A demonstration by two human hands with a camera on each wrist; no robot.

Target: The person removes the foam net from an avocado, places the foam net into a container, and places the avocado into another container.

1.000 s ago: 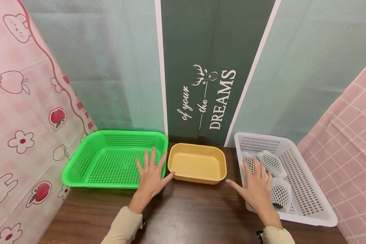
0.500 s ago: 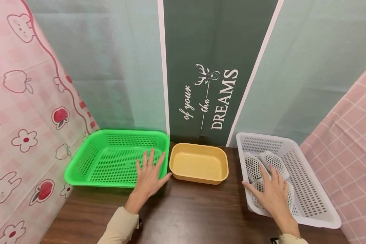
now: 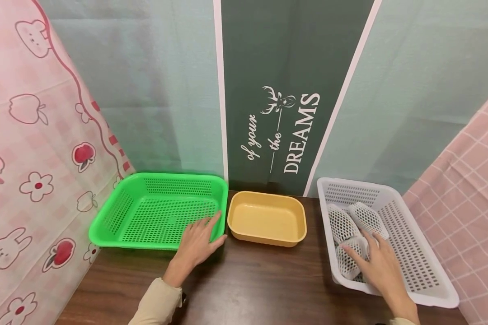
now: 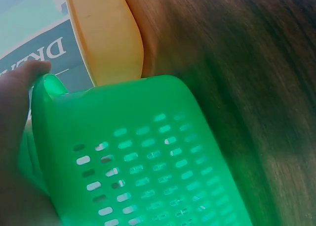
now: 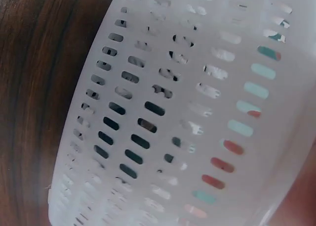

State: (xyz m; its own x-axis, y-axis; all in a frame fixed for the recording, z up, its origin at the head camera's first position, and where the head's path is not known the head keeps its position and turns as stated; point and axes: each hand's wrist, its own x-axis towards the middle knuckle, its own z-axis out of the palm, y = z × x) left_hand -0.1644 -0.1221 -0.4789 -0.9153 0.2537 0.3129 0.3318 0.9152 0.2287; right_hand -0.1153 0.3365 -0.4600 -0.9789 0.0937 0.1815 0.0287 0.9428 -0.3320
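Observation:
In the head view, a white plastic basket (image 3: 424, 253) on the right holds several things in white foam netting, such as a net-wrapped piece (image 3: 341, 223). What the netting covers is unclear. My right hand (image 3: 380, 264) is over the frontmost net-wrapped piece (image 3: 347, 262), thumb to its left and fingers behind it, partly hiding it. My left hand (image 3: 195, 243) is at the front right corner of a green basket (image 3: 158, 246), fingers loosely bent and holding nothing. In the left wrist view, a digit (image 4: 37, 70) shows beside the green rim; contact is unclear.
A yellow tub (image 3: 267, 239) stands between the two baskets on the dark wooden table (image 3: 260, 284). Behind rises a green cloth backdrop (image 3: 179, 90) with lettering. Pink patterned cloth (image 3: 44, 180) hangs at left, pink checked cloth (image 3: 476, 189) at right.
My right hand has moved right and toward me within the white basket, lowering over the frontmost net-wrapped piece. My left hand's fingers have bent from a spread pose. The view has shifted slightly.

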